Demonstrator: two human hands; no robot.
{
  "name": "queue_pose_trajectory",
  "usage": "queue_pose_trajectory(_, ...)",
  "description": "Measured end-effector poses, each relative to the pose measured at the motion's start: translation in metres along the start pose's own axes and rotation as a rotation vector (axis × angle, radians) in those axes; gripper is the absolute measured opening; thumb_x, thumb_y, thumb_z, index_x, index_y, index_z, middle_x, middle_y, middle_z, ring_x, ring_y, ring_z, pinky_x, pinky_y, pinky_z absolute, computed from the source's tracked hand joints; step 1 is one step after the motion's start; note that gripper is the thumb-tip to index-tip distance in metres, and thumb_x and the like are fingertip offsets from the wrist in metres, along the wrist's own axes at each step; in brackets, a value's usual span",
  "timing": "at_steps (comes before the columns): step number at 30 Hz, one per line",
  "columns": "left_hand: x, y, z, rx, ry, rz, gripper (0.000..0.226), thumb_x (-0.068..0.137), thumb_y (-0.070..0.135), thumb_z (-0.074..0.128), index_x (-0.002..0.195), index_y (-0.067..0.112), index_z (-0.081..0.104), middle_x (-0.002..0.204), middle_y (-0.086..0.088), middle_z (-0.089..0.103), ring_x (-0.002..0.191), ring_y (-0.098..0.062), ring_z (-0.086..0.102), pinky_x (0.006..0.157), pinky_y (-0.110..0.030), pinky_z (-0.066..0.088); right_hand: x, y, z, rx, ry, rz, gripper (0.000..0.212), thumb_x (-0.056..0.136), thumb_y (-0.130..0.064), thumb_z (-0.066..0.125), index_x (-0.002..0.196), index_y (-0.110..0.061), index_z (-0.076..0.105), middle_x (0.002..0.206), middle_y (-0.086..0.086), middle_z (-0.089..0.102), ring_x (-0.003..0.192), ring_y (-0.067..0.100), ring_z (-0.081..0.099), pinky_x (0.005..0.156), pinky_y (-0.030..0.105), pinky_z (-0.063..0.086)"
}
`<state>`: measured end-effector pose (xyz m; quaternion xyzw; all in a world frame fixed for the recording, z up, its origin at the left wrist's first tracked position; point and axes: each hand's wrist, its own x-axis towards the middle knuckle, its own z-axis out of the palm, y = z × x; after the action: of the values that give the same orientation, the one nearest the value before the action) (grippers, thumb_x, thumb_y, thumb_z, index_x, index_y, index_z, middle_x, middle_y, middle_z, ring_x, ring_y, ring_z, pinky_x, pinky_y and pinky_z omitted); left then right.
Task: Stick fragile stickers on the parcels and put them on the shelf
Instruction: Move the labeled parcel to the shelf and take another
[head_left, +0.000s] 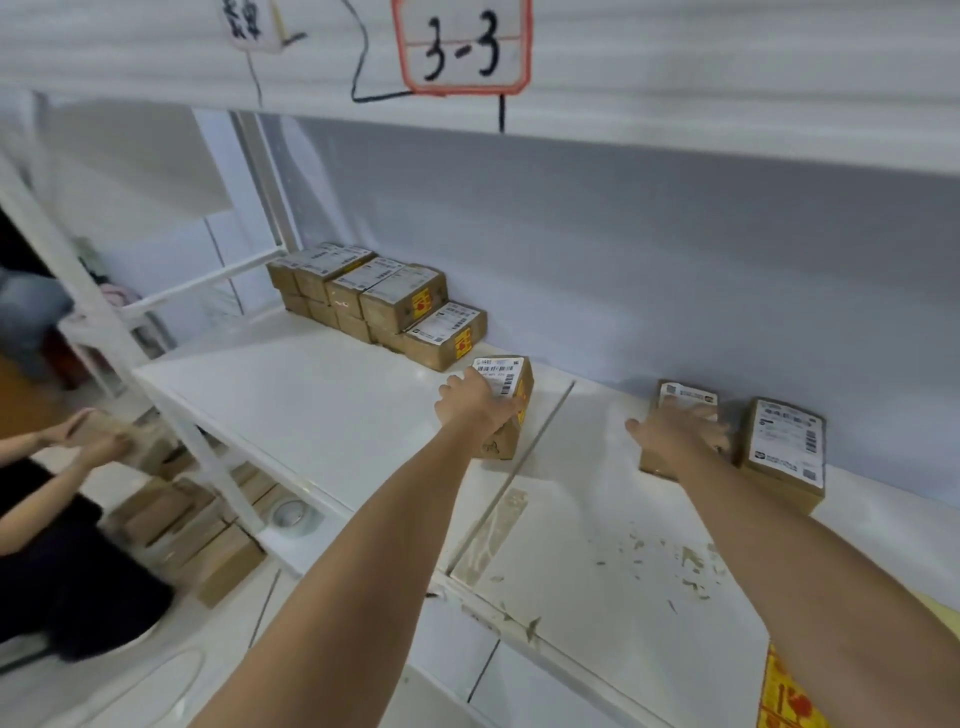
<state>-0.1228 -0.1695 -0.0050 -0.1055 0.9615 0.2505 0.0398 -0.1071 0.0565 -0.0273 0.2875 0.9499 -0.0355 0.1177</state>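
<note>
On the white shelf (322, 415), both hands grip 1 parcel each: left (475, 402) tilted, right (678, 434) flat.

White shelf (322, 415) bears stacked parcels (374, 301) and three single ones.

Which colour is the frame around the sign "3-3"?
Red frame, seen in the head view.
</note>
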Motion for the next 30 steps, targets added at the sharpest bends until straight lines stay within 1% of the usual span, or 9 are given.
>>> queue_pose_trajectory(2,0.004,-0.013,-0.011,0.019,0.029,-0.023,0.086,0.074,0.057,0.064,0.137,0.010,0.030,0.130,-0.012,0.043,0.122,-0.029,0.039,0.094,-0.038,0.040,-0.001,0.001,-0.001,-0.012,0.009,-0.001,0.074,0.089,-0.057,0.046,0.146,-0.016,0.021,0.151,0.027,0.012,0.134,0.046,0.024,0.099,0.054,0.035)
queue_pose_trajectory(4,0.007,-0.022,-0.020,0.044,0.053,-0.041,0.086,0.074,0.059,0.063,0.137,0.010,0.031,0.130,-0.013,0.043,0.122,-0.029,0.040,0.094,-0.039,0.040,-0.003,0.002,-0.004,0.002,0.012,0.000,0.073,0.085,-0.054,0.053,0.142,-0.018,0.025,0.148,0.025,0.018,0.132,0.043,0.026,0.097,0.050,0.037)
queue_pose_trajectory(7,0.008,-0.031,-0.028,0.063,0.071,-0.047,0.086,0.075,0.060,0.062,0.137,0.009,0.030,0.130,-0.013,0.043,0.122,-0.029,0.039,0.094,-0.038,0.040,-0.007,-0.002,-0.010,0.109,0.005,0.037,0.080,0.079,-0.051,0.062,0.142,-0.016,0.026,0.149,0.022,0.014,0.131,0.041,0.024,0.096,0.047,0.036)
queue_pose_trajectory(9,0.009,-0.034,-0.033,0.064,0.084,-0.043,0.085,0.075,0.059,0.062,0.137,0.009,0.031,0.130,-0.013,0.043,0.122,-0.029,0.039,0.094,-0.038,0.039,-0.011,-0.010,-0.013,0.162,0.047,0.032,0.081,0.075,-0.050,0.065,0.139,-0.013,0.032,0.146,0.021,0.017,0.130,0.039,0.024,0.095,0.047,0.037)
queue_pose_trajectory(12,0.012,-0.039,-0.039,0.073,0.109,-0.041,0.085,0.074,0.059,0.063,0.137,0.011,0.031,0.131,-0.013,0.044,0.121,-0.029,0.040,0.094,-0.039,0.039,-0.019,-0.033,-0.025,0.250,0.157,-0.063,0.073,0.074,-0.058,0.061,0.130,-0.014,0.041,0.134,0.021,0.033,0.122,0.036,0.033,0.091,0.040,0.038)
queue_pose_trajectory(14,0.015,-0.043,-0.044,0.086,0.123,-0.046,0.085,0.074,0.059,0.063,0.137,0.011,0.031,0.132,-0.013,0.043,0.121,-0.029,0.040,0.094,-0.039,0.040,-0.024,-0.052,-0.035,0.297,0.219,-0.158,0.073,0.073,-0.062,0.058,0.129,-0.018,0.042,0.126,0.020,0.041,0.116,0.036,0.036,0.089,0.037,0.038)
queue_pose_trajectory(19,0.027,-0.049,-0.057,0.127,0.168,-0.036,0.083,0.076,0.058,0.062,0.136,0.010,0.031,0.132,-0.013,0.043,0.121,-0.029,0.040,0.093,-0.037,0.039,-0.036,-0.092,-0.043,0.367,0.242,-0.334,0.073,0.076,-0.061,0.056,0.135,-0.023,0.037,0.126,0.019,0.045,0.114,0.037,0.043,0.093,0.039,0.039)
queue_pose_trajectory(26,0.069,-0.047,-0.075,0.208,0.182,0.074,0.087,0.077,0.061,0.061,0.137,0.006,0.029,0.140,-0.018,0.036,0.127,-0.032,0.037,0.098,-0.039,0.037,-0.042,-0.137,-0.040,0.246,0.233,-0.335,0.076,0.071,-0.063,0.058,0.132,-0.022,0.038,0.129,0.016,0.039,0.114,0.035,0.042,0.093,0.038,0.036)
queue_pose_trajectory(30,0.108,-0.048,-0.083,0.277,0.176,0.167,0.085,0.078,0.062,0.058,0.136,0.006,0.031,0.132,-0.017,0.042,0.122,-0.032,0.041,0.095,-0.040,0.038,-0.032,-0.166,-0.045,0.222,0.211,-0.252,0.075,0.072,-0.065,0.055,0.131,-0.020,0.039,0.131,0.018,0.043,0.118,0.034,0.041,0.093,0.036,0.037)
